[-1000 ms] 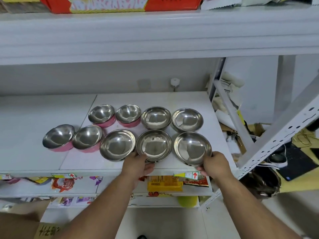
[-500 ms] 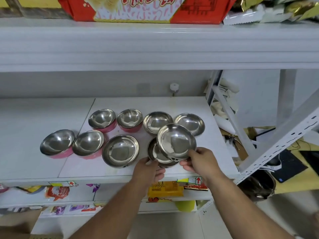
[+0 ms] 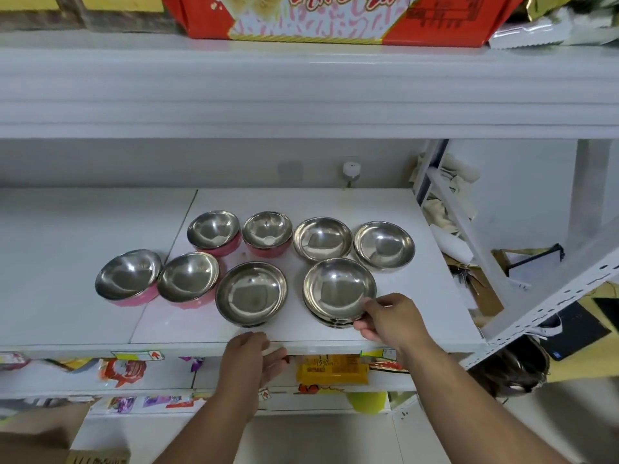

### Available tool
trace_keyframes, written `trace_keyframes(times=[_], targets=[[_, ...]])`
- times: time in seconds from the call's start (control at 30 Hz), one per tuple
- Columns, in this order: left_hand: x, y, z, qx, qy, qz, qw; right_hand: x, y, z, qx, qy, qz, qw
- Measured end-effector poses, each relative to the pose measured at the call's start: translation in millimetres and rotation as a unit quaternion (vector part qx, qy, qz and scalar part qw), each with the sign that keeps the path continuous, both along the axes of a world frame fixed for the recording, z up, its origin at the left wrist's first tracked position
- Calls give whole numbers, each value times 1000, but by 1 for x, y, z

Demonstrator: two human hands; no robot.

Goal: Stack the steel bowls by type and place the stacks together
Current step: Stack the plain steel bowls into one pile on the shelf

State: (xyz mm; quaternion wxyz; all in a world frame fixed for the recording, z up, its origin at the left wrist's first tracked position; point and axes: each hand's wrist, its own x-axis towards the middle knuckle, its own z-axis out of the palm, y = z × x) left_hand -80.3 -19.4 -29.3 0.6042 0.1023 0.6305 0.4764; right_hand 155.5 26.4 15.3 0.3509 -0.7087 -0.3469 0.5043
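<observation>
On the white shelf (image 3: 418, 316) stand several steel bowls. Four have pink outer shells: two at the left front (image 3: 129, 277) (image 3: 189, 279) and two behind (image 3: 214, 231) (image 3: 268, 232). Plain shallow steel bowls sit at the back right (image 3: 323, 239) (image 3: 384, 246) and front middle (image 3: 251, 293). A stack of two plain bowls (image 3: 338, 289) rests at the front right. My right hand (image 3: 390, 318) pinches the rim of the stack's top bowl. My left hand (image 3: 254, 360) hovers at the shelf's front edge, fingers apart, holding nothing.
An upper shelf (image 3: 301, 92) overhangs closely, carrying a red package (image 3: 335, 18). Snack packets (image 3: 331, 368) lie on the shelf below. A slanted white metal brace (image 3: 549, 299) and clutter on the floor are to the right.
My right hand carried the front-right plain bowl left and set it into the front-middle plain bowl. My left hand let go of that bowl and drew back to the shelf edge.
</observation>
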Motion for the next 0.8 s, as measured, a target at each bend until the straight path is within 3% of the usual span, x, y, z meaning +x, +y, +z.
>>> trace_keyframes(times=[0.2,0.3,0.5,0.8], targets=[[-27,19,2,4,17,40,999,15,1,-4,35,-118,-61,990],[-35,29,0,7,22,27,999,20,3,-1,45,-128,-85,987],[-40,37,-6,17,22,15,1000,24,11,-2,28,-90,-121,988],[-39,35,-6,13,27,33,999,46,48,-3,-13,96,-175,980]])
